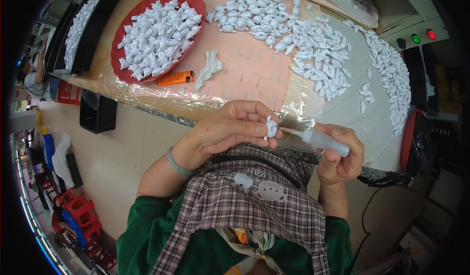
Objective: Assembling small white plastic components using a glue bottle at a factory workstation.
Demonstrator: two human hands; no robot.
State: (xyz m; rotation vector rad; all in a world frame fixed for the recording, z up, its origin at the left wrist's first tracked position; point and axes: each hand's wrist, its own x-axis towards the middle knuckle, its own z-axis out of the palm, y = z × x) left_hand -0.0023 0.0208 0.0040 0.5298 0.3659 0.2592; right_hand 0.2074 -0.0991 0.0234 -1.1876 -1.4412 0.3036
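Between thumb and fingers, my left hand [237, 125] pinches a small white plastic figure part [271, 127] with a rounded body and little limbs. My right hand [342, 152] is wrapped round a translucent squeeze bottle [327, 142] with a thin nozzle. The nozzle tip points left and reaches the side of the figure part, or nearly so; whether they touch I cannot tell. Both hands are just over the table's near edge. Beyond them lie a heap of rounded white parts [254, 11] and a heap of slimmer white parts [320, 57].
A red scalloped bowl [117, 62] full of white parts stands at the far left, beside an orange box-shaped item [175, 78] and a crumpled white tissue [210, 69]. More white parts [389, 74] line the right side. A black bin [98, 112] sits off the table's left edge.
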